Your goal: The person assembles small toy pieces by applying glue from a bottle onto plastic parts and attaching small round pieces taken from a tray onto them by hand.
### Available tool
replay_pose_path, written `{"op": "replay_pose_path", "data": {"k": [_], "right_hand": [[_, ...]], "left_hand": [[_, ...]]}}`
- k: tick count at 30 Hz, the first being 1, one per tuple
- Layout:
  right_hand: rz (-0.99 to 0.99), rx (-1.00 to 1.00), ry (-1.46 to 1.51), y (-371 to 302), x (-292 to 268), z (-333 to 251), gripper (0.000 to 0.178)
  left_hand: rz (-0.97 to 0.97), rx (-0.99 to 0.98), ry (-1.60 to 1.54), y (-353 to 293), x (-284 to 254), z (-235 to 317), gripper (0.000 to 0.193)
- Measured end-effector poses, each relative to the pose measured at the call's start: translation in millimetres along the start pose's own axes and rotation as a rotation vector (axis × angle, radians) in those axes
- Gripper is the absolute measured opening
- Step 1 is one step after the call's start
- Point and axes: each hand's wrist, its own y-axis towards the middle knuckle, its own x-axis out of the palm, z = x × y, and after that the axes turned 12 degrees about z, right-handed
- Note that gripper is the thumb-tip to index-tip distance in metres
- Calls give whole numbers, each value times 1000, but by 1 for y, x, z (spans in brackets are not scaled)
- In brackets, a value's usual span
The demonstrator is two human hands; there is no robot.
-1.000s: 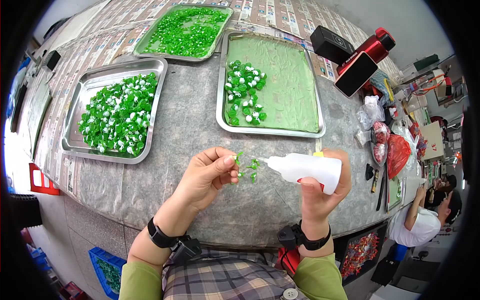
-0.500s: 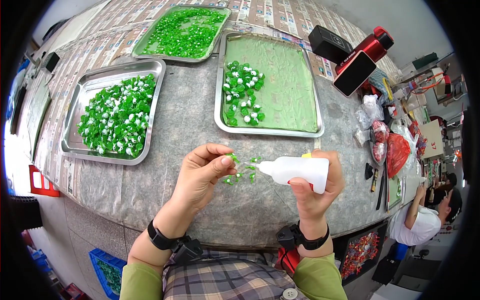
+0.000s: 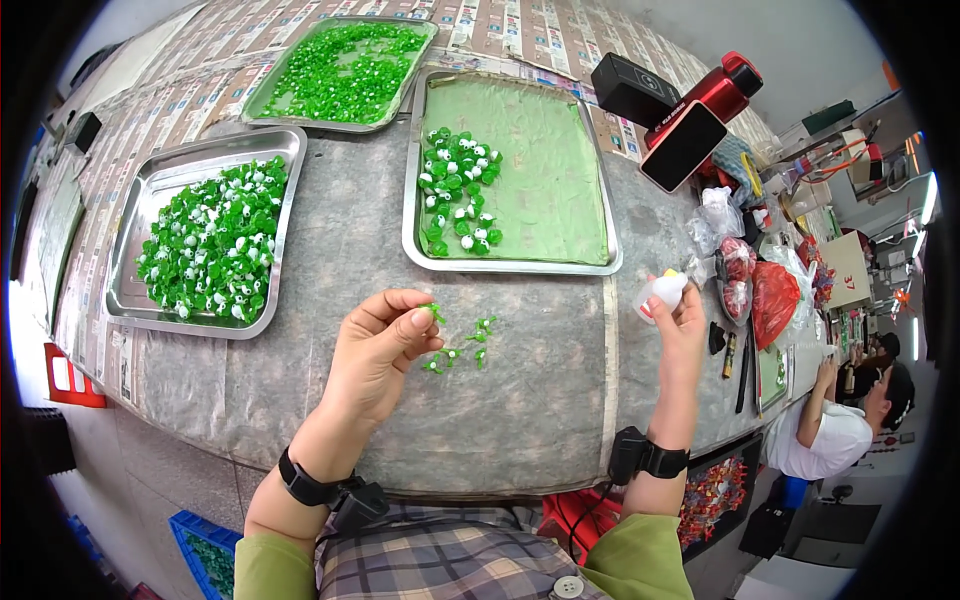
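Bead (image 3: 432,311) pinched in our left hand (image 3: 378,348); right hand (image 3: 680,325) grips glue bottle (image 3: 661,293). Few loose beads (image 3: 465,345) at 3 o'clock of left hand; centre tray (image 3: 600,262) part filled, most left, we judge.

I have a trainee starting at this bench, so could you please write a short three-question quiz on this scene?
1. True or false: the left hand pinches a small green piece.
2. The right hand holds: A) a phone, B) a white bottle, C) a tray.
3. How many metal trays are on the table?

Key: 1 true. 2 B. 3 three: the left tray, the far tray, the right tray.
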Motion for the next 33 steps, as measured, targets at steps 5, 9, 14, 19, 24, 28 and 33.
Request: {"op": "replay_pose_path", "data": {"k": [5,9,14,19,24,28,33], "right_hand": [[178,-189,-151,0,-12,15,41],[456,-866,-673,-8,26,-49,39],[-477,-777,-492,7,113,-45,22],[-621,-869,-619,23,146,-5,22],[-628,-395,-378,7,138,-27,19],[-769,-64,-61,-28,112,-46,17],[-819,248,227,-62,106,-32,17]], "left_hand": [[-2,-4,8,2,1,-1,11],[23,2,13,1,1,-1,11],[32,11,21,3,-4,0,11],[9,-13,12,2,1,1,12],[5,-14,11,2,-5,2,12],[-70,-36,20,-1,0,0,12],[-181,-3,130,-2,7,-4,13]]}}
